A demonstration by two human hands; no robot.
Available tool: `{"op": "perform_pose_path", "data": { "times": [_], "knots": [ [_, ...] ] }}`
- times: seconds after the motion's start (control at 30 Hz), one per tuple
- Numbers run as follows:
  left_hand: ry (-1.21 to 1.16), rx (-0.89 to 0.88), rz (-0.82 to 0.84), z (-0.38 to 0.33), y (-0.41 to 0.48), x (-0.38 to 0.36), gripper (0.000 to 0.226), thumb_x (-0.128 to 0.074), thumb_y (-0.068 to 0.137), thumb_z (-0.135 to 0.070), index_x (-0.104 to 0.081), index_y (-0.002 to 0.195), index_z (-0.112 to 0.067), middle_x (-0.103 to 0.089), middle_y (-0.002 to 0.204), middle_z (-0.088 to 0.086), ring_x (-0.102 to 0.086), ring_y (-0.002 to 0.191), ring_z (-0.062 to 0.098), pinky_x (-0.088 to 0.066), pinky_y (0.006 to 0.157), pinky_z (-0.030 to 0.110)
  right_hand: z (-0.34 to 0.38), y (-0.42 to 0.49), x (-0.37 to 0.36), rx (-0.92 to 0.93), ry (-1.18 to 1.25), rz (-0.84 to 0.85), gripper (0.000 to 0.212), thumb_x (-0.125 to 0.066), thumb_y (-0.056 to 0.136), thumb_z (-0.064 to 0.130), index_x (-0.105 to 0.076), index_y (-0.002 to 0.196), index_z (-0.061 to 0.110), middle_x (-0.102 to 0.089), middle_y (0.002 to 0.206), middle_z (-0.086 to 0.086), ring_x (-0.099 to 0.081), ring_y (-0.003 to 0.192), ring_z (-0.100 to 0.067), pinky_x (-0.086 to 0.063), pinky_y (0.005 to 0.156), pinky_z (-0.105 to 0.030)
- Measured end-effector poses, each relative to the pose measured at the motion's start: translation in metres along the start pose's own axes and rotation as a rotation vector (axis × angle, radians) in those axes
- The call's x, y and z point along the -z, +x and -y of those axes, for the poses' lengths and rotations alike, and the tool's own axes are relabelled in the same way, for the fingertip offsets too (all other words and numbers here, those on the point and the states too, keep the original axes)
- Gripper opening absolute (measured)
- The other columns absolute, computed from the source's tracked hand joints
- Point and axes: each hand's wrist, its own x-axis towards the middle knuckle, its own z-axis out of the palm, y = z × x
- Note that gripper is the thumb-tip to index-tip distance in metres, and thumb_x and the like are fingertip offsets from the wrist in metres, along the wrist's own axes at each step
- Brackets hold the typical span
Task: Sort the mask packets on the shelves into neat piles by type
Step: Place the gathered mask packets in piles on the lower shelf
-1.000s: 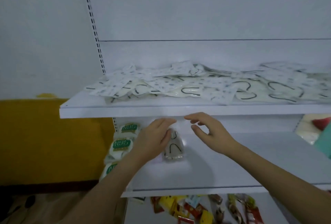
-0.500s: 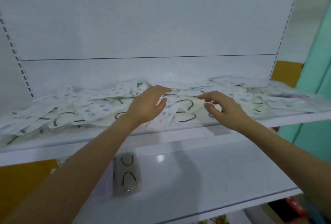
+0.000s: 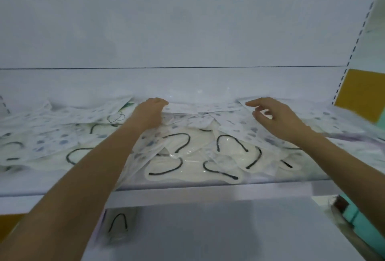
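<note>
The spotted packets point(image 3: 52, 141) are white, printed with scattered blue and blue-grey blotches. Among them, clear packets point(image 3: 183, 156) show cream masks with thin black ear loops, the glossy film catching white glints. The upper shelf point(image 3: 187, 195), the lower shelf point(image 3: 239, 235) and the back panel point(image 3: 187, 20) are plain white with a pale blue-grey cast; one thin dark line crosses the panel. A lone packet point(image 3: 117, 228) on the lower shelf is clear over cream, with a black loop. The upright point(image 3: 352, 53) at the right is white with a row of dark slots. Beyond it the wall point(image 3: 362, 93) is mustard yellow below, pale green above; a teal object point(image 3: 358, 219) shows at lower right.
</note>
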Motion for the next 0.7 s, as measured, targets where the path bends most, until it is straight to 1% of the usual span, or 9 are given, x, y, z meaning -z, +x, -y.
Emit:
{"op": "perform_pose_path", "data": {
  "times": [0.1,0.23,0.33,0.4,0.43,0.5,0.6,0.63,0.7],
  "knots": [
    [0.093,0.014,0.08,-0.001,0.014,0.0,0.052,-0.045,0.092,-0.008,-0.034,0.142,-0.016,-0.036,0.147,0.007,-0.032,0.135,0.023,-0.03,0.107,0.035,0.005,0.029,-0.013,0.035,0.008,0.048,0.027,-0.05,0.094,0.016,-0.058,0.119,0.02,-0.057,0.117,-0.001,-0.052,0.101,-0.01,-0.041,0.091,-0.026],
    [0.204,0.003,0.097,-0.002,0.024,-0.004,0.04,-0.041,0.092,-0.008,-0.045,0.13,-0.019,-0.053,0.128,0.008,-0.05,0.115,0.025,-0.042,0.088,0.035,0.02,0.068,-0.03,-0.01,0.013,0.105,0.028,-0.049,0.095,0.016,-0.057,0.121,0.017,-0.057,0.119,-0.002,-0.051,0.098,-0.01,-0.034,0.083,-0.016],
    [0.239,-0.024,0.006,-0.004,0.023,-0.007,0.03,-0.041,0.09,-0.004,-0.046,0.118,-0.012,-0.06,0.106,0.01,-0.051,0.084,0.023,-0.04,0.069,0.033,0.034,0.093,-0.045,-0.074,0.0,0.165,0.027,-0.049,0.095,0.018,-0.057,0.121,0.017,-0.058,0.113,-0.003,-0.053,0.096,-0.015,-0.034,0.078,-0.018],
    [0.224,-0.028,-0.117,-0.007,0.023,-0.005,0.027,-0.039,0.092,-0.005,-0.046,0.117,-0.011,-0.061,0.1,0.011,-0.048,0.078,0.023,-0.037,0.063,0.032,0.045,0.106,-0.056,-0.165,0.045,0.172,0.029,-0.049,0.094,0.02,-0.056,0.121,0.015,-0.058,0.116,-0.008,-0.054,0.088,-0.018,-0.039,0.073,-0.024],
    [0.177,-0.017,-0.175,-0.009,0.022,-0.002,0.026,-0.039,0.094,-0.007,-0.047,0.118,-0.012,-0.061,0.099,0.011,-0.051,0.078,0.024,-0.036,0.063,0.032,0.051,0.11,-0.063,-0.24,0.105,0.183,0.03,-0.049,0.094,0.021,-0.054,0.122,0.011,-0.058,0.118,-0.012,-0.056,0.084,-0.021,-0.045,0.07,-0.029],
    [-0.009,-0.003,-0.169,-0.013,0.019,0.003,0.027,-0.043,0.094,-0.016,-0.051,0.12,-0.017,-0.063,0.103,0.01,-0.056,0.084,0.027,-0.037,0.067,0.029,0.06,0.115,-0.075,-0.372,0.214,0.226,0.041,-0.048,0.095,0.029,-0.049,0.126,0.002,-0.058,0.119,-0.018,-0.062,0.085,-0.027,-0.054,0.079,-0.038],
    [-0.33,-0.051,0.169,-0.019,0.013,0.009,0.039,-0.061,0.086,-0.041,-0.055,0.121,-0.025,-0.064,0.109,-0.002,-0.06,0.093,0.016,-0.042,0.078,0.027,0.061,0.115,-0.091,-0.497,0.286,0.256,0.059,-0.051,0.093,0.036,-0.035,0.137,0.0,-0.05,0.125,-0.014,-0.065,0.098,-0.032,-0.053,0.089,-0.043],
    [-0.477,-0.051,0.226,-0.018,0.012,0.011,0.041,-0.06,0.085,-0.047,-0.056,0.12,-0.025,-0.064,0.106,-0.003,-0.061,0.089,0.013,-0.043,0.079,0.027,0.059,0.115,-0.095,-0.53,0.341,0.229,0.058,-0.052,0.093,0.033,-0.034,0.136,-0.001,-0.051,0.12,-0.013,-0.065,0.098,-0.032,-0.052,0.09,-0.044],
    [-0.836,-0.018,0.169,-0.016,0.012,0.015,0.035,-0.048,0.093,-0.041,-0.057,0.119,-0.019,-0.062,0.107,0.0,-0.062,0.083,0.015,-0.044,0.078,0.028,0.052,0.117,-0.101,-0.607,0.513,0.171,0.039,-0.048,0.095,0.025,-0.043,0.122,-0.003,-0.051,0.096,-0.009,-0.065,0.087,-0.032,-0.052,0.088,-0.046]
  ]
}}
